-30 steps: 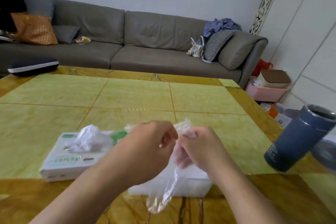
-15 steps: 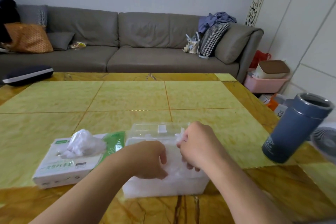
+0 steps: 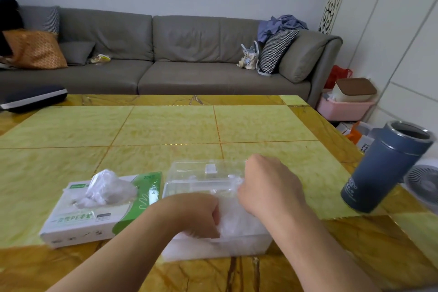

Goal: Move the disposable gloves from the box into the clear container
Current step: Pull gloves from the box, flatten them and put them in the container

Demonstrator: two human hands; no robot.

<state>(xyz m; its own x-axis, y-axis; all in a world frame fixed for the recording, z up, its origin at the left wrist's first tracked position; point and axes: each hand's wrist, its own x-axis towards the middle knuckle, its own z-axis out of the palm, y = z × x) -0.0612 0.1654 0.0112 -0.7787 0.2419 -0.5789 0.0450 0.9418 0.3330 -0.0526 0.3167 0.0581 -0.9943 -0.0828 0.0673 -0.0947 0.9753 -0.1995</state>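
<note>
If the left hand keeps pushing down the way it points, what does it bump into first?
Probably the gloves already in the clear container; the left hand seems to touch them already, though depth is unclear.

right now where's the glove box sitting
In the head view the glove box lies on the table at lower left, right beside the clear container, with a glove sticking up from its opening.

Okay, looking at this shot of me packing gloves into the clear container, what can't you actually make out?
- Fingertips of both hands, left hand and right hand: head view, curled down into the clear container.
- Glove count inside: a white blur.
- Small print on the glove box: too small.
- Fan: cut off by the right edge.
</note>
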